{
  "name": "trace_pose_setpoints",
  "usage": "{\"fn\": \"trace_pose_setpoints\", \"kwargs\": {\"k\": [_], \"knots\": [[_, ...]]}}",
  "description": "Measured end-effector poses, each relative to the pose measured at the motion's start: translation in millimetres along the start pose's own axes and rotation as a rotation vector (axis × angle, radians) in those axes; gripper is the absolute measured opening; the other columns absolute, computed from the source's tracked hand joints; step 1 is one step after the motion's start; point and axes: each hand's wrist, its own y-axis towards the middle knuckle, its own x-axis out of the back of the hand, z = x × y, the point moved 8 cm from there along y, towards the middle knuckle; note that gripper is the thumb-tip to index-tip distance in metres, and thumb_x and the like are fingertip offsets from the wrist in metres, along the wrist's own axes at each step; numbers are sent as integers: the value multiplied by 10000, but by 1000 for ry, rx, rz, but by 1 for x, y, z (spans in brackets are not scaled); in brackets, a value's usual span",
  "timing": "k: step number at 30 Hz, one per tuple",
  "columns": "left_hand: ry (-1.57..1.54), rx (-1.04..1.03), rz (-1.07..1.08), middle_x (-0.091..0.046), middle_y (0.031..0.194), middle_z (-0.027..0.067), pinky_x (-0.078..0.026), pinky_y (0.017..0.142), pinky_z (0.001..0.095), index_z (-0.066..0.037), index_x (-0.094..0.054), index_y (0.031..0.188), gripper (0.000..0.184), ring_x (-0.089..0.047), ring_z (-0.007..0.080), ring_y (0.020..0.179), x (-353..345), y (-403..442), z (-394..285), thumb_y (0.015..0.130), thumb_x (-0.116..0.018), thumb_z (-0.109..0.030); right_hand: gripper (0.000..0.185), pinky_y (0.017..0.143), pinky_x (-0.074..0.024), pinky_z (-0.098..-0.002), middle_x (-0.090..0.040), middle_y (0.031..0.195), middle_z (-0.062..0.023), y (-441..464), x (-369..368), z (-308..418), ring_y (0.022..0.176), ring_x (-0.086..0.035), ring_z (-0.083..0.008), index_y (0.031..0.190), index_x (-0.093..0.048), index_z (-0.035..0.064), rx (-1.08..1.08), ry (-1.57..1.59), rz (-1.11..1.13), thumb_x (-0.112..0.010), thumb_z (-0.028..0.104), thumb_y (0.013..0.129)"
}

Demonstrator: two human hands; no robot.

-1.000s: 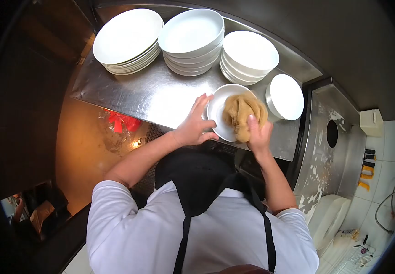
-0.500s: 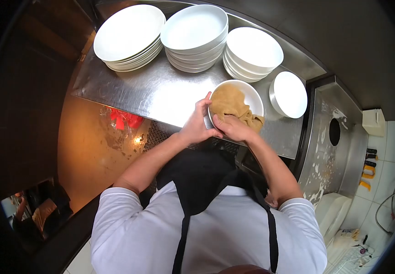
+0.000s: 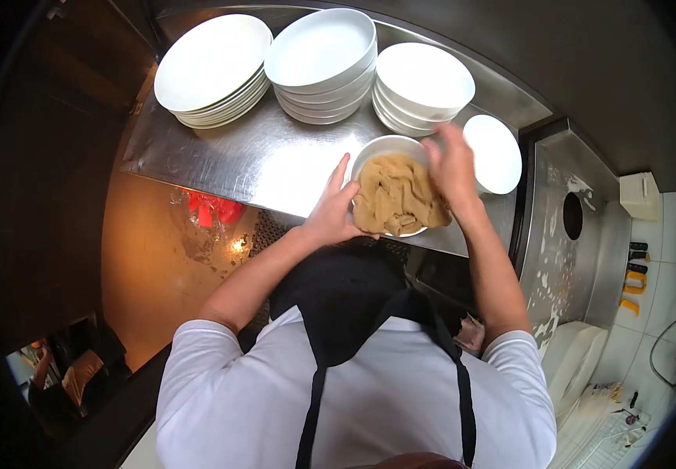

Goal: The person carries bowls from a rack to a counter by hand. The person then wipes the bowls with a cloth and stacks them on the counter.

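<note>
A white bowl is held over the front of the steel counter, tilted toward me. My left hand grips its left side, thumb on the rim and fingers around the outside. A crumpled tan cloth fills most of the bowl and hangs over its front and right edge. My right hand is at the bowl's upper right rim, beside the cloth. Its fingers are smeared by motion, so whether they pinch the rim or anything else cannot be made out.
Along the back of the steel counter stand a stack of white plates, a stack of large white bowls and a stack of smaller white bowls. A single white bowl sits near the wet steel sink area on the right.
My right hand has come off the cloth at the bowl's lower right and moved up to its upper right rim. The cloth now spreads more across the bowl.
</note>
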Motion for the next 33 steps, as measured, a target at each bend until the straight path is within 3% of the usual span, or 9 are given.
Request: {"fn": "trace_pose_setpoints", "kwargs": {"k": [3,7,10,14,18,22,25,30,33], "knots": [[-77,59,-31,-193,1531,394,-303,1153,480,72,-277,1462,1200,-225,515,1444,-8,-7,8,602,-930,-452,483,1006,-455,-470,-571,1296,-273,-39,30,27,1191,-554,-443,1259,-551,-77,182,108,-449,-690,178,873],[-66,55,-113,-246,1523,375,-348,1131,458,77,-143,1517,1330,-300,486,1423,-2,-7,3,593,-930,-467,831,1188,-203,-492,-255,1510,-396,-73,-80,6,1441,-237,-488,1459,-285,-133,-23,-428,78,-579,424,918],[-208,165,-57,-302,1516,345,-363,1127,433,78,-52,1533,1401,-361,440,1407,-14,-8,10,585,-937,-450,972,1201,-129,-501,-175,1516,-425,-40,-113,-17,1458,-146,-505,1490,-187,-135,-222,143,163,-548,541,893],[-343,267,9,-112,1596,297,-228,1204,434,62,23,1537,1406,-177,418,1486,-21,-7,20,613,-927,-409,1075,1140,-283,-492,-349,1435,-394,-25,-129,13,1371,-352,-480,1437,-312,-139,155,118,225,-642,656,793],[-140,262,105,-128,1598,285,-227,1200,458,43,-5,1543,1402,-202,409,1481,-32,-9,26,595,-929,-416,763,975,-475,-407,-622,1231,-189,-37,-115,24,1142,-618,-317,1342,-491,-37,-60,373,328,-752,446,811],[-130,276,-33,-143,1583,309,-168,1173,604,7,-158,1540,1329,-166,473,1471,-20,-11,15,568,-908,-500,413,862,-556,-376,-673,1111,-128,-50,-97,14,1004,-676,-242,1188,-595,-52,-345,1502,329,-680,170,850],[92,91,-120,-139,1574,336,-108,1121,715,-23,-265,1517,1265,-116,559,1445,-1,-10,3,559,-864,-591,492,935,-538,-460,-627,1197,-152,-70,-57,-55,1089,-634,-289,1256,-556,-21,-271,1758,-67,-596,277,867],[470,-269,145,-458,1482,169,-48,1087,785,-118,-652,864,404,-254,487,1444,21,21,-4,671,-841,-418,756,1066,-445,-533,-495,1413,-178,-111,92,-93,1275,-512,-370,1441,-405,19,318,2008,-361,-469,535,891],[321,-373,188,-595,1349,74,-29,1099,784,-119,-644,850,395,-416,379,1393,-17,10,-23,667,-844,-406,768,1060,-446,-531,-501,1405,-180,-146,123,-106,1259,-524,-365,1446,-390,22,328,1854,-665,-517,522,877]]}}
